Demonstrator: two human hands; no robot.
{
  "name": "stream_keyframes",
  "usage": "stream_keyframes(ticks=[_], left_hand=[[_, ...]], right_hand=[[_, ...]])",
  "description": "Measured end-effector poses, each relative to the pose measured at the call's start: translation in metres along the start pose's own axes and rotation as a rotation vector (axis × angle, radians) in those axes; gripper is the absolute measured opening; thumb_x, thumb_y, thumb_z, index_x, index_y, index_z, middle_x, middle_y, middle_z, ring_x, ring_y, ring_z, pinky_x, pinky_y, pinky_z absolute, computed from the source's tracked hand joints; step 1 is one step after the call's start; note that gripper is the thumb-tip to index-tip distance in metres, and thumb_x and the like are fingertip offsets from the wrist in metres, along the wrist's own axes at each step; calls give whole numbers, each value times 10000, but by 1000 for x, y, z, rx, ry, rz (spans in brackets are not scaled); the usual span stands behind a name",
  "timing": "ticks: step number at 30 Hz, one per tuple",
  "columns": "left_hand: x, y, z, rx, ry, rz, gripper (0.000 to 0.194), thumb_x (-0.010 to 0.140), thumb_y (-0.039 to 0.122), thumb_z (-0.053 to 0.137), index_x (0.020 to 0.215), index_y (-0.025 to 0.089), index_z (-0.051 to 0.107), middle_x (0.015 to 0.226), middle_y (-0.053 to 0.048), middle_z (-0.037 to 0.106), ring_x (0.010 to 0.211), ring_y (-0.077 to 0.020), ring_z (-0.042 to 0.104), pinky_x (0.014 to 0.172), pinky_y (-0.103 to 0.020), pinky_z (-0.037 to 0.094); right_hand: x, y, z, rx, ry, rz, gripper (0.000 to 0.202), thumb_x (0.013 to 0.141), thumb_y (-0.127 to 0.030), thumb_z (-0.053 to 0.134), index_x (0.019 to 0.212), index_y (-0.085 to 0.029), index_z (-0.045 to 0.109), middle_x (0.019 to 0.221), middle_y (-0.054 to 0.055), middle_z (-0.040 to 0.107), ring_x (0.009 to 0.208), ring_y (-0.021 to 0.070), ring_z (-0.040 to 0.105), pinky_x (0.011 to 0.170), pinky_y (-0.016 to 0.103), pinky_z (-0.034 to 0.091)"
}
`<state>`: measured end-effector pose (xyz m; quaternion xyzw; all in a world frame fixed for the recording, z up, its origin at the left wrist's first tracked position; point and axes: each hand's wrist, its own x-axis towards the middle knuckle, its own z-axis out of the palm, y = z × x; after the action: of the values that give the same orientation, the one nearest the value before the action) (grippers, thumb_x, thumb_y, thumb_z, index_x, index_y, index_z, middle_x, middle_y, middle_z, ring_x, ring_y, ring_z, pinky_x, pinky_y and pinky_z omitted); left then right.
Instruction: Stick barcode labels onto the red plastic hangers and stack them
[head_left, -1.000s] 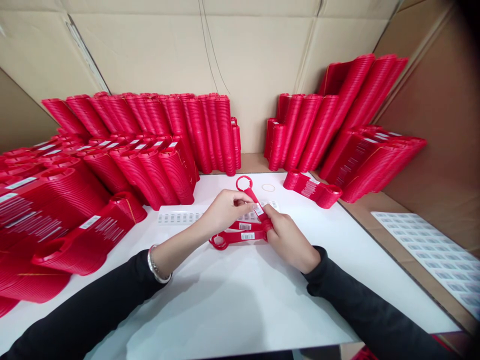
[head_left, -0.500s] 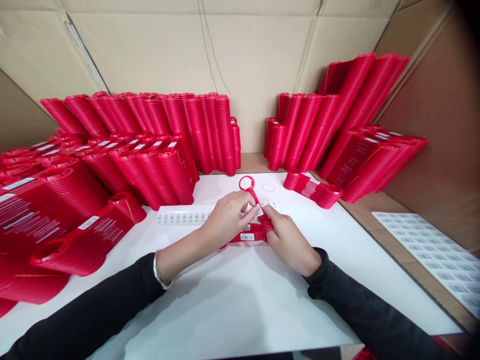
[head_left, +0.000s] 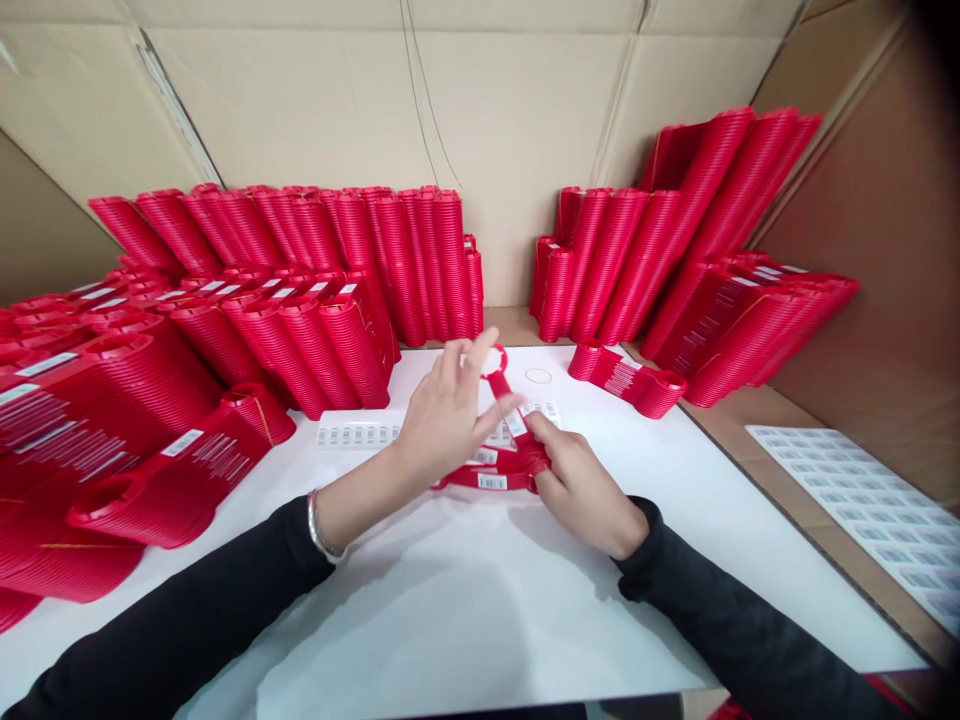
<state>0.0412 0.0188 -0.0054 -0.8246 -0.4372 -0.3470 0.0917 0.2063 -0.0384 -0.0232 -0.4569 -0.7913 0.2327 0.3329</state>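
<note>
My right hand (head_left: 585,490) is closed on a flat red plastic strip (head_left: 498,385) with a ring at its far end. The strip tilts up and away from me and bears a white label (head_left: 515,424). Fingers spread and raised, my left hand (head_left: 446,410) is beside the strip, its thumb close to the label; whether it touches cannot be seen. Below the hands are more red strips (head_left: 502,481) with white barcode labels, their right ends by my right fingers. A sheet of small barcode labels (head_left: 360,434) lies partly hidden behind my left hand.
Tall stacks of red plastic pieces (head_left: 420,260) line the back and left of the white table (head_left: 390,620). More stacks (head_left: 622,260) stand at back right, with a short banded bundle (head_left: 626,376) before them. A rubber band (head_left: 538,383) and another label sheet (head_left: 855,510) lie right.
My left hand has opened from a pinch near the strip, its fingers lifting up and left. The label on the strip is now more exposed. My right hand keeps its hold.
</note>
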Motion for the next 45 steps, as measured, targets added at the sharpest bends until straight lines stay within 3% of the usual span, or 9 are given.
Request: stream_keyframes(ticks=[3, 7, 11, 14, 17, 21, 24, 30, 45], left_hand=[[9, -9, -9, -131, -74, -69, 499, 898, 450, 373, 1313, 176, 327, 1090, -96, 514, 989, -217, 525, 802, -348, 443], [8, -20, -21, -297, -248, -8, 280, 899, 402, 404, 1001, 177, 538, 861, -27, 537, 754, -141, 527, 711, -279, 430], [-11, -30, -33, -349, -307, -62, 201, 845, 379, 515, 865, 180, 498, 771, 12, 537, 654, -111, 497, 614, -236, 393], [-30, -33, -44, -366, -451, -134, 195, 860, 359, 489, 783, 181, 475, 712, 26, 555, 628, -111, 497, 586, -231, 372], [-47, -30, -56, -399, -590, -186, 252, 904, 395, 383, 845, 188, 513, 770, 9, 584, 675, -129, 528, 605, -243, 399], [-62, -28, -69, -381, -668, -73, 334, 912, 398, 356, 1150, 214, 502, 1111, -65, 553, 998, -206, 531, 846, -327, 430], [-68, -35, -69, -403, -663, -73, 334, 926, 341, 331, 1224, 235, 439, 1176, -69, 518, 1061, -203, 509, 890, -332, 422], [-78, -50, -58, -169, -343, -50, 181, 878, 346, 466, 949, 184, 504, 945, -58, 541, 870, -193, 515, 751, -330, 434], [-89, -36, -56, -129, -442, -153, 160, 908, 342, 374, 948, 197, 427, 705, 0, 589, 599, -153, 562, 525, -254, 392]], right_hand=[[-1, -2, 2, 26, -67, -12, 265, 676, 4, 346, 827, -212, 377, 778, 19, 567, 680, 158, 529, 620, 252, 381], [-1, 2, 5, 22, -85, -2, 247, 693, -6, 346, 826, -211, 382, 797, 24, 581, 701, 161, 538, 630, 254, 381], [-1, 8, 9, -13, -104, -4, 246, 681, -3, 334, 800, -215, 368, 776, 10, 564, 693, 156, 519, 630, 256, 373], [-2, 12, 14, -53, -85, 8, 284, 655, 0, 329, 832, -219, 365, 776, 1, 541, 686, 153, 496, 629, 258, 372], [-3, 15, 20, -147, -56, 16, 291, 649, -13, 341, 856, -216, 359, 780, 9, 519, 675, 159, 474, 624, 269, 373], [-2, 17, 29, -279, -84, -52, 297, 646, -6, 354, 872, -195, 393, 821, 42, 521, 727, 174, 475, 653, 288, 385], [-2, 17, 32, -337, -155, -123, 240, 695, -23, 379, 869, -181, 428, 816, 52, 528, 739, 180, 473, 652, 295, 388], [-2, 15, 32, -379, -220, -174, 293, 694, 0, 402, 933, -149, 481, 862, 75, 542, 783, 191, 473, 687, 315, 403], [1, 13, 32, -329, -229, -165, 237, 727, -17, 401, 889, -172, 478, 825, 58, 542, 751, 183, 470, 670, 313, 405]])
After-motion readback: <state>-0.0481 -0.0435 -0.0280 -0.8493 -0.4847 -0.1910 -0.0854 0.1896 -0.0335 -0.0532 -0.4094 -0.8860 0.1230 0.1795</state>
